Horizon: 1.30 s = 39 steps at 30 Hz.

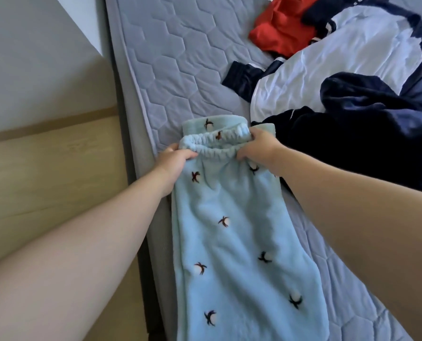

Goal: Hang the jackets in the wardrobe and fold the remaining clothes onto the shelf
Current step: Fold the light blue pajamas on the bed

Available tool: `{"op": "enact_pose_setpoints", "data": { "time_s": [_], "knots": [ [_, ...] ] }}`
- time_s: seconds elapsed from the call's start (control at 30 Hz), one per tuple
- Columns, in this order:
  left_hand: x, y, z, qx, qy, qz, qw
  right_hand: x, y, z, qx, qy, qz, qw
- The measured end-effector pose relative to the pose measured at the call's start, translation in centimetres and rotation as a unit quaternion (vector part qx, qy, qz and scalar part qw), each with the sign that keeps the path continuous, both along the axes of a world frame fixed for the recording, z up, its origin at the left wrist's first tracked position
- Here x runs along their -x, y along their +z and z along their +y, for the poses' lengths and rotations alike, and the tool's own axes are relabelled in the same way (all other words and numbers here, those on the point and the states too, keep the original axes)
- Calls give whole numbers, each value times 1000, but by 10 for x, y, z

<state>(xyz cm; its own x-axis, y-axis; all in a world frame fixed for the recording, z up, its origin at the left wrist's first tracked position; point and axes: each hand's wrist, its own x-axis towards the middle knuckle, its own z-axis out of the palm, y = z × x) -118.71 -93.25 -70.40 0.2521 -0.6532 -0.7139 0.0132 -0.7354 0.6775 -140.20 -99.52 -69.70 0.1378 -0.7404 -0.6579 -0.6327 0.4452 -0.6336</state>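
Note:
Light blue fleece pants [239, 242] with small dark embroidered marks lie lengthwise along the mattress's left edge. My left hand [173, 161] grips the left end of their elastic waistband. My right hand [259, 148] grips the right end of the same waistband. Another light blue folded layer shows just beyond the waistband. To the right lies a dark navy velvet garment [377, 134]. A white and navy jacket [340, 62] is spread behind it. A red garment [281, 28] sits crumpled at the far top.
The grey quilted mattress [180, 70] carries all the clothes; its left edge runs diagonally beside a light wooden floor [45, 180] and a pale wall [32, 57].

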Motion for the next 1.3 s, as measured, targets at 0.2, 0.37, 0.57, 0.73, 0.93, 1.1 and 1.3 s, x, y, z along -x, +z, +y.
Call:
{"op": "enact_pose_setpoints", "data": {
  "time_s": [0.2,0.37,0.57,0.73,0.93,1.1,1.3],
  "knots": [
    [3,-3,20,68,-77,-96,990,7,1,16,83,8,18,996],
    [0,18,31,-35,-209,-10,977,17,25,40,41,58,-2,997],
    [-2,48,93,-157,-430,195,867,55,60,108,-173,275,4,946],
    [40,37,196,-274,-452,169,832,66,55,204,-300,390,35,870],
    [85,8,246,-318,-392,-71,861,61,28,267,-253,370,148,882],
    [99,10,190,-309,-555,-207,744,43,44,210,-264,447,130,845],
    [43,2,53,-143,-247,-342,895,26,36,58,31,141,158,977]
  ]
}}
